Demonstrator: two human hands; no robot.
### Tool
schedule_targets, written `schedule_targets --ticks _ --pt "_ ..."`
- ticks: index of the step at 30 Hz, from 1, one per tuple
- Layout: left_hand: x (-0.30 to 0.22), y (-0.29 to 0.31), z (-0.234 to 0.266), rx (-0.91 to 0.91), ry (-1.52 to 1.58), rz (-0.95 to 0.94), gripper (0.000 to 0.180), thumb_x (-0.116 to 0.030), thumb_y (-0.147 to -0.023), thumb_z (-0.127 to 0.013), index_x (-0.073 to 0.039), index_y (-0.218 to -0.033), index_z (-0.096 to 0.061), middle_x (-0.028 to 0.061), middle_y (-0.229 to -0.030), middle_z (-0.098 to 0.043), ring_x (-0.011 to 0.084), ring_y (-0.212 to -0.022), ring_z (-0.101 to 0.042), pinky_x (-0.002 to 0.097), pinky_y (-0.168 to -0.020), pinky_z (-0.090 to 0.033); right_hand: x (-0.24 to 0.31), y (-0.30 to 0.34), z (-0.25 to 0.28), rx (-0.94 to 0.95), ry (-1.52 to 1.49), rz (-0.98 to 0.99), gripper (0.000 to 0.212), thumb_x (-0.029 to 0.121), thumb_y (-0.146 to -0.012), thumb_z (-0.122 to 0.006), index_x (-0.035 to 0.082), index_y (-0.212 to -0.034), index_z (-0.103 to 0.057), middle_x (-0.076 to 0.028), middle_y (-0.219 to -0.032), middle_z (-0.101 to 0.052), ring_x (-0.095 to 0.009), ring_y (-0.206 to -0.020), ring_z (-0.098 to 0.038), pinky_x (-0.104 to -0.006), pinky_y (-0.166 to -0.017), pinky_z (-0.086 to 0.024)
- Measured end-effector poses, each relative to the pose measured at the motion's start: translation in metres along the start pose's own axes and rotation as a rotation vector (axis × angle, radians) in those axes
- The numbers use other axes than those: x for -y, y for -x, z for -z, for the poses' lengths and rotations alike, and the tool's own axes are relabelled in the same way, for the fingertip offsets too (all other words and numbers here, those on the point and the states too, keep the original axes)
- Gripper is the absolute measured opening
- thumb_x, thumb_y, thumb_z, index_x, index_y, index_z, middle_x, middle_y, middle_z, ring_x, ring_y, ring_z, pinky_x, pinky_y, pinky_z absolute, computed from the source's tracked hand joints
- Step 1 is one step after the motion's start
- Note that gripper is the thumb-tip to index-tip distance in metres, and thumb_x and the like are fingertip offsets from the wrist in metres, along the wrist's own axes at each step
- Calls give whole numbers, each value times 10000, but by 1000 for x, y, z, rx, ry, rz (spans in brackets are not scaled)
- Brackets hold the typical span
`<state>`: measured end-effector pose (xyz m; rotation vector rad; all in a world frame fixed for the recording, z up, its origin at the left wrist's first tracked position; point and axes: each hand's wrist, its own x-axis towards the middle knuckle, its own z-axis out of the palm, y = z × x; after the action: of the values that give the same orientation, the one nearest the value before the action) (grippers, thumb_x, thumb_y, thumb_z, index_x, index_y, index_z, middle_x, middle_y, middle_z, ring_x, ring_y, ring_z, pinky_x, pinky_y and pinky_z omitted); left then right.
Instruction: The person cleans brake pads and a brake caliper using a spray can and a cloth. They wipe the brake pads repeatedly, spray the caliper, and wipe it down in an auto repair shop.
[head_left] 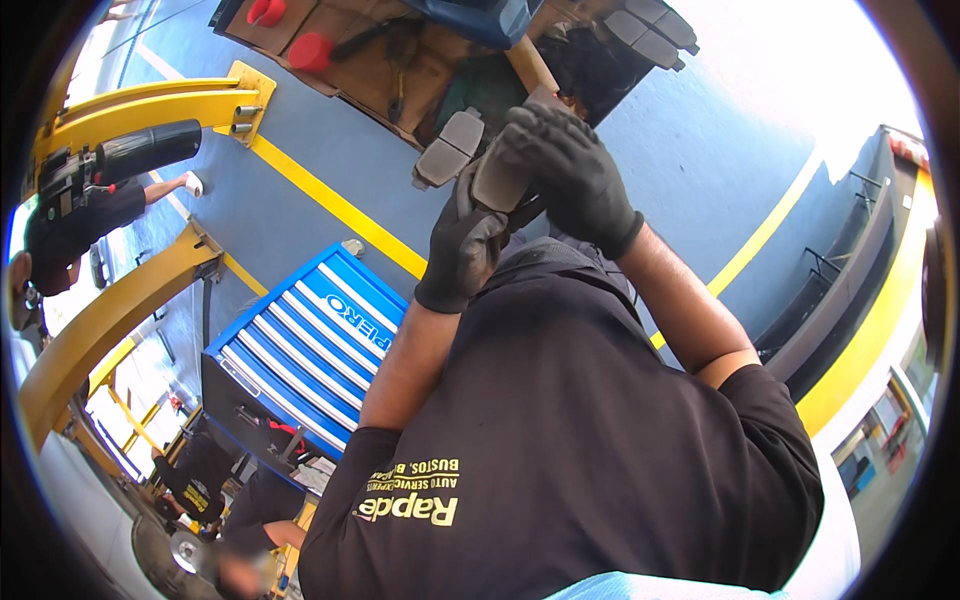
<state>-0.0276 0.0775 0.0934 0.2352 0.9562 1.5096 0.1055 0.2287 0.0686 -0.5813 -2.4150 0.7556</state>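
Observation:
My left hand point(462, 250), in a dark glove, is closed round the lower end of a grey brake pad point(501, 182), which is held over the near edge of the bench. My gloved right hand point(578, 175) lies across the pad's upper right side, its fingers bent and pressed together. A brownish flat edge point(545, 97) shows past the right fingertips; its kind is unclear, and the palm hides the rest. Just left of my hands, another brake pad point(449, 148) lies at the bench edge. More brake pads point(645, 38) rest at the bench's far right corner.
Cardboard point(350, 75) covers the bench, with red round pieces point(310, 52), dark tools point(398, 60) and a wooden handle point(531, 68) on it. A blue tool cabinet point(310, 340) stands left of me. Yellow lift arms point(150, 105) and other people point(85, 225) are farther left.

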Motion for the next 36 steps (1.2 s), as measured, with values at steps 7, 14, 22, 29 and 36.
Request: schedule_targets --ticks 7,14,22,29,36 --pt "3 -5 -5 56 -18 15 884 28 -834 -397 -3 -1686 -163 262 -1635 -429 419 -1498 -517 533 -1234 -468 -37 13 5 -228 -569 -531 324 67 -1056 -564 -5 -1330 -722 -196 -1298 -759 -292 -1189 -736 -378 -1054 -552" --pt "20 -21 18 52 -151 17 463 62 -868 -539 25 -1327 -590 256 -1567 -499 361 -1403 -593 441 -1112 -529 0 4 7 -66 -51 -99 322 73 -1004 -635 16 -1311 -716 -178 -1338 -724 -348 -1294 -676 -434 -1142 -517" --pt "22 -25 8 68 -246 -76 436 86 -834 -544 12 -1254 -452 325 -1562 -484 448 -1437 -537 487 -1143 -507 -46 -2 16 -106 -67 -191 307 52 -1015 -603 18 -1287 -740 -172 -1331 -733 -300 -1315 -678 -412 -1167 -494" --pt "1 -25 -19 152 -7 66 938 88 -770 -438 -2 -1670 -190 284 -1638 -411 444 -1533 -463 524 -1251 -464 -61 10 23 -285 -519 -457 382 61 -1051 -556 1 -1407 -682 -172 -1403 -713 -265 -1326 -677 -378 -1162 -503" --pt "13 -28 5 167 -370 -24 854 60 -811 -478 43 -1635 -255 267 -1577 -462 384 -1476 -532 529 -1213 -506 -32 3 32 -59 88 58 385 26 -957 -638 58 -1334 -710 -165 -1433 -681 -350 -1415 -599 -482 -1219 -454"
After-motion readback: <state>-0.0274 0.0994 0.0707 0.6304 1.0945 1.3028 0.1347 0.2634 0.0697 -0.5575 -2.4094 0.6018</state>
